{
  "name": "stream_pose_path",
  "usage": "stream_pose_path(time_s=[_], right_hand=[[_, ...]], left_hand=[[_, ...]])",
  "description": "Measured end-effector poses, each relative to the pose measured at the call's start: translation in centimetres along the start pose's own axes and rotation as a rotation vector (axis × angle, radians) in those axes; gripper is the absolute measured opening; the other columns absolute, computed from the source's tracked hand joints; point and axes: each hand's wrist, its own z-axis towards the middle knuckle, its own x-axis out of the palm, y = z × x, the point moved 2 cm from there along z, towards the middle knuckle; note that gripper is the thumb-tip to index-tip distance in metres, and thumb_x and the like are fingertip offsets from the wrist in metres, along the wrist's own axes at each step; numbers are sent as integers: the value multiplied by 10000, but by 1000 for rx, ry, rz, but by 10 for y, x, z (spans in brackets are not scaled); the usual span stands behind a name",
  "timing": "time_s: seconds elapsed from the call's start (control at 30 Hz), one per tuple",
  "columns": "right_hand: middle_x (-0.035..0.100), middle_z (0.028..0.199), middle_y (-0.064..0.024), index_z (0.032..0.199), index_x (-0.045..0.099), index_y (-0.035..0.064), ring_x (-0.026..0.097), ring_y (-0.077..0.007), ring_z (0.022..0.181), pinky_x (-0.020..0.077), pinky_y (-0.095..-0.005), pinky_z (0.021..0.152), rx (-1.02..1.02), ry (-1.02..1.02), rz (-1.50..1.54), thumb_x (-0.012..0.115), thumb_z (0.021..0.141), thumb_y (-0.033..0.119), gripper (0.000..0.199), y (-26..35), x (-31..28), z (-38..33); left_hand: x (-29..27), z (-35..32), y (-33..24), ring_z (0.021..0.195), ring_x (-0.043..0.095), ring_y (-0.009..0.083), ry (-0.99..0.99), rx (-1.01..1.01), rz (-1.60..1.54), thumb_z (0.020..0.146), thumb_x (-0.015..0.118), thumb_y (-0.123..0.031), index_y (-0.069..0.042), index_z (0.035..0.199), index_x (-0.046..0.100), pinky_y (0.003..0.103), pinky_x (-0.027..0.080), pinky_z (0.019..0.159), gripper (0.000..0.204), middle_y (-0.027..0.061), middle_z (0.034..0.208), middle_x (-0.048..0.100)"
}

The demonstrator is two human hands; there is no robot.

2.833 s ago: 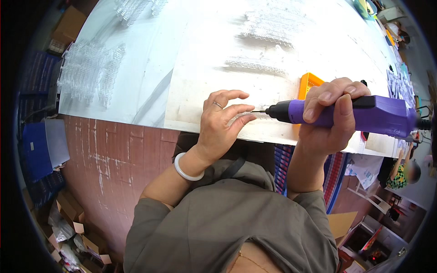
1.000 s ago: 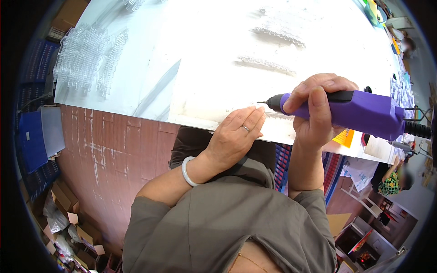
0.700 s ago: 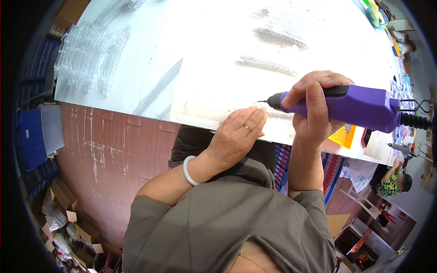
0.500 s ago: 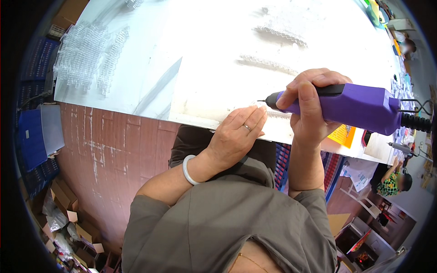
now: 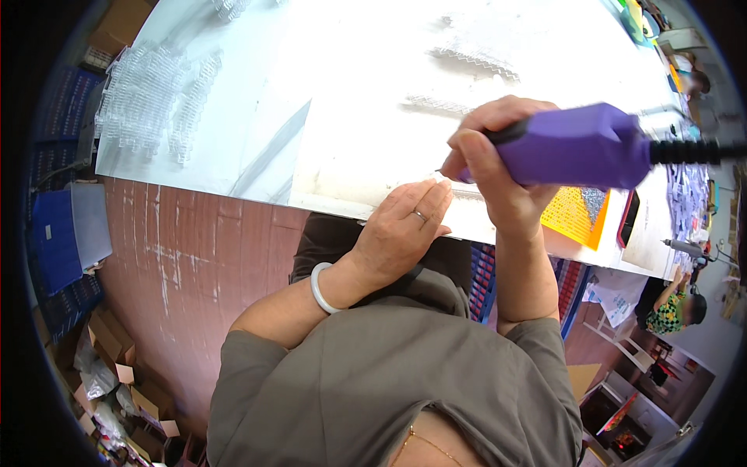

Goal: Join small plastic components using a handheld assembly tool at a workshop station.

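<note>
My right hand [image 5: 498, 159] is wrapped round a purple and black electric screwdriver [image 5: 572, 148]. The tool is held nearly level, its tip pointing left, just above the fingertips of my left hand [image 5: 408, 222]. Those fingers are pressed together on the near edge of the white table [image 5: 342, 175], with the thumb tucked beside them. They hold down a clear plastic strip [image 5: 467, 191], which shows only in part to their right. What lies directly under the fingers is hidden. Beyond my right hand lie more clear zigzag strips [image 5: 447, 103].
A pile of clear zigzag strips [image 5: 148, 97] covers the table's left part. To the right stand a yellow tray [image 5: 595, 233] with small metal pieces and a dark red-rimmed tray [image 5: 629, 218]. A black coiled cord [image 5: 685, 152] trails right from the tool. A co-worker [image 5: 673, 311] is at far right.
My right hand has moved the electric screwdriver left and upward, turning it so the rear end sits higher. The yellow tray shows more. My left hand has barely shifted.
</note>
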Motion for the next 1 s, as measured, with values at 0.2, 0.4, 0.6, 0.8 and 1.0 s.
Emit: stream_pose_path(time_s=[0.2, 0.4, 0.6, 0.8, 1.0], right_hand=[[567, 788, -132, 1012, 491, 24, 569, -189, 609, 506, -290, 525, -94, -316, 88, 570, 863, 7, 170, 39, -34, -5], [575, 762, -159, 1006, 451, 5, 562, -190, 516, 502, -258, 465, -121, -441, 70, 547, 834, -23, 200, 85, -80, -45], [587, 741, -166, 981, 467, 10, 604, -215, 540, 521, -285, 490, -15, -474, 68, 617, 806, -64, 242, 87, -95, -87], [597, 746, -168, 981, 492, -3, 627, -220, 556, 547, -297, 530, 21, -541, 110, 604, 787, -115, 251, 82, -106, -97], [619, 750, -166, 949, 497, -26, 641, -204, 579, 554, -286, 554, 125, -545, 79, 611, 776, -135, 234, 79, -110, -104]], left_hand=[[-5, 10, -4, 1077, 549, 263, 19, 58, 63, 714, 740, -125, 11, 1141, 588, 382, 471, 890, 473, 115, 1165, 578], [1, 38, 3, 990, 571, 281, 40, 43, -41, 710, 730, -59, -12, 1084, 622, 390, 467, 867, 392, 113, 1048, 623], [-8, 78, 19, 949, 579, 295, -42, 113, -85, 692, 722, 16, -52, 1074, 638, 384, 476, 835, 397, 104, 1020, 632], [-8, 135, 57, 946, 586, 317, 137, 77, 13, 724, 737, -31, -76, 1068, 549, 404, 474, 807, 394, 104, 1025, 617], [14, 160, 76, 926, 587, 344, 340, -14, -20, 737, 745, -60, -94, 1094, 469, 410, 470, 801, 452, 127, 979, 619]])
